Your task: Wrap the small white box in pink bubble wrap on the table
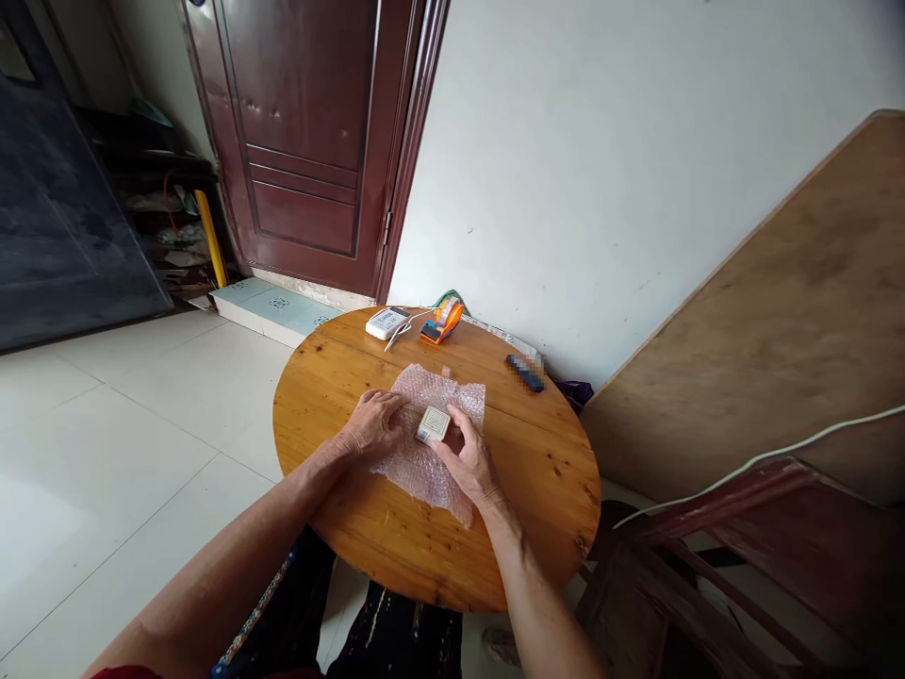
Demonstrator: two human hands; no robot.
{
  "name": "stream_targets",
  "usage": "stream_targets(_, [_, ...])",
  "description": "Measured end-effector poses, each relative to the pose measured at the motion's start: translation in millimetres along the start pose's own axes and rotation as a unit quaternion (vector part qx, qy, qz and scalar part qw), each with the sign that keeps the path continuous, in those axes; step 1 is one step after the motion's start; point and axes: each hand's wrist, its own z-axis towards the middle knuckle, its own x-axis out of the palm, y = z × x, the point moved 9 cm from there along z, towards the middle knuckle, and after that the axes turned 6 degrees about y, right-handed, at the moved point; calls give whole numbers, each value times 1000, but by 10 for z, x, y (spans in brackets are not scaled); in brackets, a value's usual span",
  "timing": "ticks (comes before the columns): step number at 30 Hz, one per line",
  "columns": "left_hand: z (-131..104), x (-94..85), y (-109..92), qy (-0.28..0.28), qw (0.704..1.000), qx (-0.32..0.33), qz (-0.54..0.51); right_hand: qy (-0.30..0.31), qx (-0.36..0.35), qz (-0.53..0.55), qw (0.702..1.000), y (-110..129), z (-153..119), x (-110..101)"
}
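A small cream-coloured box (435, 423) with printing on its top lies near the middle of a sheet of bubble wrap (417, 471). My right hand (470, 455) holds the box from the right, thumb at its near side and fingers at its far right corner. On the left part of the wrap rests my left hand (373, 424), palm down, its fingers stretched toward the box but apart from it. The sheet is spread out on the round wooden table (537, 500).
Toward the table's back stand an orange tape dispenser (443, 322) and a white device (387, 322) with a cable. A dark, pixelated object (524, 373) lies at the back right. The wall (600, 189) rises behind; a wooden chair (749, 547) is at right.
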Motion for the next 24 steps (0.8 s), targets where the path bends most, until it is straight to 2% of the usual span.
stream_targets(7, [4, 18, 29, 8, 1000, -11, 23, 7, 15, 19, 1000, -13, -1, 29])
stream_targets(10, [0, 24, 17, 16, 999, -9, 43, 5, 24, 65, 998, -52, 15, 27])
stream_targets(16, [-12, 10, -8, 28, 997, -6, 70, -80, 106, 232, 964, -461, 112, -221])
stream_targets(20, [-15, 9, 9, 37, 996, -11, 77, -98, 122, 293, 943, -687, 172, -336])
stream_targets(24, [-21, 2, 20, 41, 996, -17, 81, -116, 122, 330, 929, -779, 165, -326])
